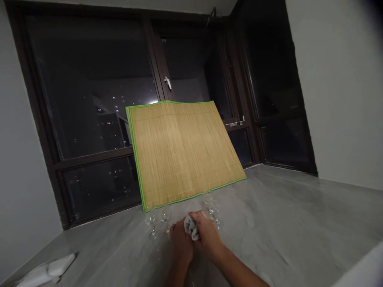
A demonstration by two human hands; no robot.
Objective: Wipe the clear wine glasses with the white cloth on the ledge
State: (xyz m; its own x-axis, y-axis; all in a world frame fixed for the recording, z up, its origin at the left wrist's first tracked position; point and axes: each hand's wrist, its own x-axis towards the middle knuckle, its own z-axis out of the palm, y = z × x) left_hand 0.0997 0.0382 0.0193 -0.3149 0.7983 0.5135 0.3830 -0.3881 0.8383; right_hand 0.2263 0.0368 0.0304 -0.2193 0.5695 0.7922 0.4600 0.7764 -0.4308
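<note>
A bunched pale grey cloth (191, 228) is between my two hands, low in the middle of the view. My right hand (208, 234) is closed around it. Pressed against the cloth's left side is my left hand (182, 242), its fingers curled; what they hold is mostly hidden. Two small clear stemmed glasses, one farther left (151, 223) and one nearer (165, 220), stand left of my hands. More clear glasses (212, 208) stand close together just beyond my right hand, their outlines faint.
Behind the glasses, a bamboo mat with green edging (188, 151) leans against the dark-framed window (89, 95). A white wrapped bundle (49, 271) lies at the lower left on the grey marbled surface (287, 223). Pale walls rise on both sides.
</note>
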